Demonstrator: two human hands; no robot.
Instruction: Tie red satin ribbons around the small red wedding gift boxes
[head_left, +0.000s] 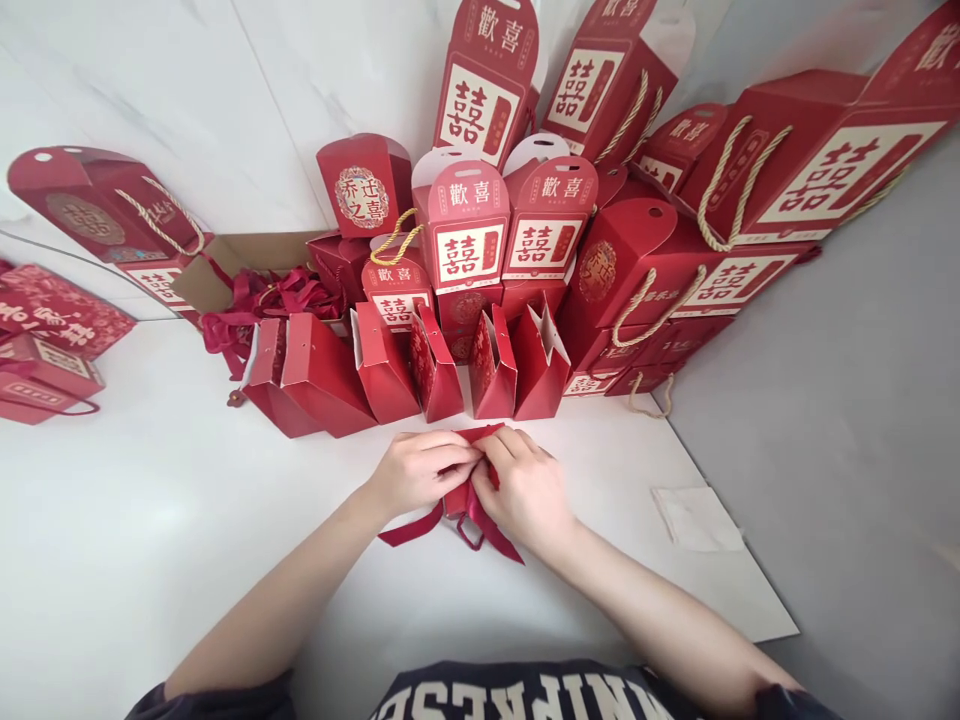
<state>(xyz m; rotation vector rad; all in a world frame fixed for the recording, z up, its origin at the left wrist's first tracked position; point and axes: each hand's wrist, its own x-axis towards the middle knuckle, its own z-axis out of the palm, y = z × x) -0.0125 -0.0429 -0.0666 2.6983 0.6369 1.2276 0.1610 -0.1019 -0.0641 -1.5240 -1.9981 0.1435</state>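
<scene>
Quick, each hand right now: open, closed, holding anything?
Left hand: closed at the small red bag; exact hold hidden.
Right hand: closed there too, by the dark red ribbon; exact hold unclear.

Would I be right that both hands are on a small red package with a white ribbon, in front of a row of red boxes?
The ribbon is dark red, not white, as the head view shows. The left hand and right hand are on the red package, in front of the row of red boxes.
</scene>
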